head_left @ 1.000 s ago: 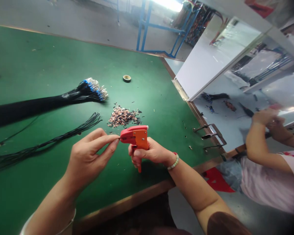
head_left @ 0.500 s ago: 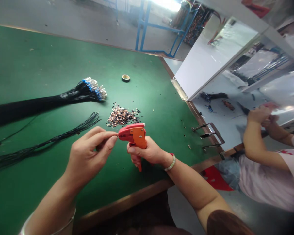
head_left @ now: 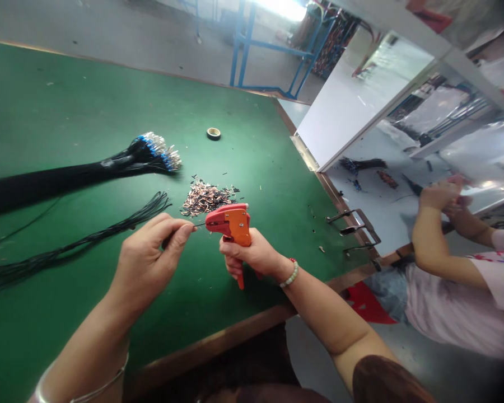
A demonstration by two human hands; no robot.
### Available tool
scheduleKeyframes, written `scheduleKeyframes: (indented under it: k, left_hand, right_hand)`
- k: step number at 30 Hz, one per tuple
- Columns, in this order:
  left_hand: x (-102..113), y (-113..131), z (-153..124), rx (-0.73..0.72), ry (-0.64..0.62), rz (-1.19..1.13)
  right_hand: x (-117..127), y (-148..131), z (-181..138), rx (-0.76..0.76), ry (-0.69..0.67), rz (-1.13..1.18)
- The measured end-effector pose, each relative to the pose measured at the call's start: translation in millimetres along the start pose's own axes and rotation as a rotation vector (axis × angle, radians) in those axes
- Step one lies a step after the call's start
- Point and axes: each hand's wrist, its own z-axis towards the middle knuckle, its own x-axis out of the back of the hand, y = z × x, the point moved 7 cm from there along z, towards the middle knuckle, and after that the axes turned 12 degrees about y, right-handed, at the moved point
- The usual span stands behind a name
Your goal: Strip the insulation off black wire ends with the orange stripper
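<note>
My right hand (head_left: pixel 250 254) is wrapped round the handle of a red and orange wire stripper (head_left: pixel 231 221), whose jaws face left. Between thumb and forefinger, my left hand (head_left: pixel 155 252) pinches a thin black wire (head_left: pixel 199 225). A short length of that wire shows between my fingertips and the stripper's jaws; whether its tip is inside them I cannot tell. Just behind the tool lies a heap of stripped wire scraps (head_left: pixel 205 197), black and copper-coloured. Left of it, a loose bundle of black wires (head_left: pixel 121 226) stretches across the green table (head_left: pixel 92 112).
A thick bundle of black wires (head_left: pixel 67 182) with blue and silver terminals lies at the left. Farther back is a roll of black tape (head_left: pixel 213 134). A metal clamp (head_left: pixel 357 229) sits on the table's right edge. Another person (head_left: pixel 457 268) works at the right beside a white panel (head_left: pixel 361 101).
My left hand has drawn back a little to the left from the stripper's jaws, so a short piece of wire now shows. The stripper has shifted slightly up and right.
</note>
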Motion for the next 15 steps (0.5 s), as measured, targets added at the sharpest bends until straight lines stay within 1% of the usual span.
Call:
scheduleKeyframes:
  k: [4, 10, 12, 15]
  left_hand:
    - [1, 2, 1, -0.023, 0.021, -0.005]
    - [8, 3, 0, -0.077, 0.134, 0.096]
    - [8, 4, -1, -0.108, 0.145, 0.129]
    - [7, 6, -2, -0.167, 0.160, 0.165]
  right_hand:
    - [3, 0, 0, 0.014, -0.027, 0.006]
    - [13, -8, 2, 0.010, -0.107, 0.156]
    - [17, -9, 3, 0.019, -0.111, 0.139]
    - [17, -7, 2, 0.022, -0.139, 0.038]
